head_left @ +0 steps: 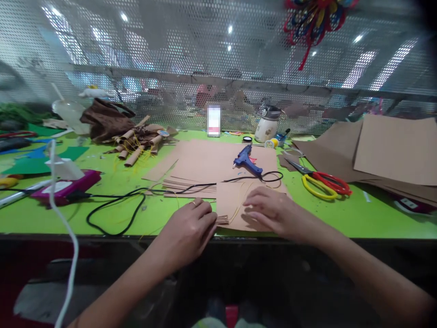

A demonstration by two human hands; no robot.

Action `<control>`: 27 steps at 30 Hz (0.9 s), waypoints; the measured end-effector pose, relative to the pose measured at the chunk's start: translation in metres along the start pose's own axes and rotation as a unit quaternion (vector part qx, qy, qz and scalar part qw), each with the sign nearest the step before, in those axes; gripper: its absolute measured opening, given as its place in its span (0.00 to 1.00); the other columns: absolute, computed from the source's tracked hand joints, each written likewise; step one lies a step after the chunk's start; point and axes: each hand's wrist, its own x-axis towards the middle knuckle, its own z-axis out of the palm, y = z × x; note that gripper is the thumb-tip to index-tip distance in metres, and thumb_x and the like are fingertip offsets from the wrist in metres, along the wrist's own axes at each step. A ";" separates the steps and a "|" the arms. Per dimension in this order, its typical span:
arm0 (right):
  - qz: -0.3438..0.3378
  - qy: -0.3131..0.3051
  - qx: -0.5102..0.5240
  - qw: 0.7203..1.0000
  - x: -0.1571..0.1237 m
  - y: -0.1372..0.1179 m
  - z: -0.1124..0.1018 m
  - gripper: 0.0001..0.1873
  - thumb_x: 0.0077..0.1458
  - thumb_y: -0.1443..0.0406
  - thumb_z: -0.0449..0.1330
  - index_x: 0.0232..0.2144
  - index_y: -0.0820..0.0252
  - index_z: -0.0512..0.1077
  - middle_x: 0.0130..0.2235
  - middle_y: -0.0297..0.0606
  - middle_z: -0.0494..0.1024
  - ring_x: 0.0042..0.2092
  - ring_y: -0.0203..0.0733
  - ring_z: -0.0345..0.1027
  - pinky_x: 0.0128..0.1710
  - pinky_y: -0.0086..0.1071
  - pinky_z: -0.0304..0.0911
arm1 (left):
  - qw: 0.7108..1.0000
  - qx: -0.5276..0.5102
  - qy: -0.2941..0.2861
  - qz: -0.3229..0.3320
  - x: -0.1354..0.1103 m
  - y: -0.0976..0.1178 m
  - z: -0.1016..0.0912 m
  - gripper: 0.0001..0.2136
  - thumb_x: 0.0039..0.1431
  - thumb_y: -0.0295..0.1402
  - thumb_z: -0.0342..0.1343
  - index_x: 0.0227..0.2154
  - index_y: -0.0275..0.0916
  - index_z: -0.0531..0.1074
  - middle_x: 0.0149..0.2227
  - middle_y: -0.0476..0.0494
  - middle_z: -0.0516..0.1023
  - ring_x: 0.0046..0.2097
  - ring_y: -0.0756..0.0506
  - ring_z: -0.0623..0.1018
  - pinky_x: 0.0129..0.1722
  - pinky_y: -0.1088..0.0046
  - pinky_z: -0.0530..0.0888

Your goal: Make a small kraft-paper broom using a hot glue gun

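My left hand (191, 225), a ring on one finger, is closed on a small folded strip of brown paper (222, 220) at the table's front edge. Under the strip lies a sheet of brown paper (227, 196). My right hand (268, 207) hovers over the right part of that sheet, its fingers loosely bent and apart, with nothing visible in them. Thin yellow thread (235, 213) trails over the sheet between both hands. Behind them, a blue glue gun (246, 160) rests on a larger brown sheet (201, 155), with cut paper strips (180, 186) nearby.
Right of the sheets lie scissors (319, 182) with red and yellow handles, beside stacked brown paper (392, 146). A black cord (118, 198) loops leftward to a purple power strip (68, 187). Tied paper rolls (134, 152), a bottle (266, 127) and a yellow thread spool (271, 143) stand farther back.
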 end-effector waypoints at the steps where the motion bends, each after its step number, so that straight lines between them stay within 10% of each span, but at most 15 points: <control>1: -0.010 -0.009 -0.010 1.000 0.008 0.003 -0.001 0.10 0.61 0.66 0.54 0.42 0.62 0.72 0.42 0.46 0.72 0.45 0.43 0.65 0.44 0.35 0.62 | 1.000 0.001 0.005 0.002 0.000 0.000 0.001 0.10 0.64 0.28 0.46 0.36 0.34 0.73 0.32 0.41 0.70 0.36 0.44 0.67 0.38 0.65 0.67; 10: -0.133 -0.212 -0.070 0.966 0.063 0.009 -0.001 0.09 0.53 0.69 0.55 0.25 0.65 0.73 0.37 0.47 0.73 0.42 0.45 0.64 0.43 0.36 0.60 | 0.999 0.011 0.027 0.013 0.000 0.000 0.001 0.10 0.63 0.27 0.47 0.35 0.33 0.73 0.31 0.41 0.70 0.35 0.44 0.66 0.36 0.65 0.67; 15: -0.055 -0.287 -0.095 0.952 0.061 0.008 -0.021 0.07 0.52 0.70 0.54 0.29 0.63 0.73 0.31 0.42 0.75 0.33 0.41 0.64 0.31 0.31 0.56 | 1.000 0.002 0.024 0.010 -0.001 0.000 0.002 0.09 0.63 0.27 0.47 0.35 0.34 0.73 0.31 0.41 0.70 0.35 0.44 0.66 0.37 0.65 0.67; 27: 0.176 -0.250 -0.030 0.952 -0.059 0.053 -0.067 0.20 0.63 0.55 0.48 0.40 0.58 0.76 0.39 0.44 0.79 0.41 0.47 0.71 0.40 0.35 0.63 | 0.999 0.000 0.044 0.008 0.000 -0.002 0.003 0.09 0.63 0.27 0.47 0.34 0.35 0.73 0.30 0.42 0.70 0.35 0.45 0.67 0.36 0.66 0.67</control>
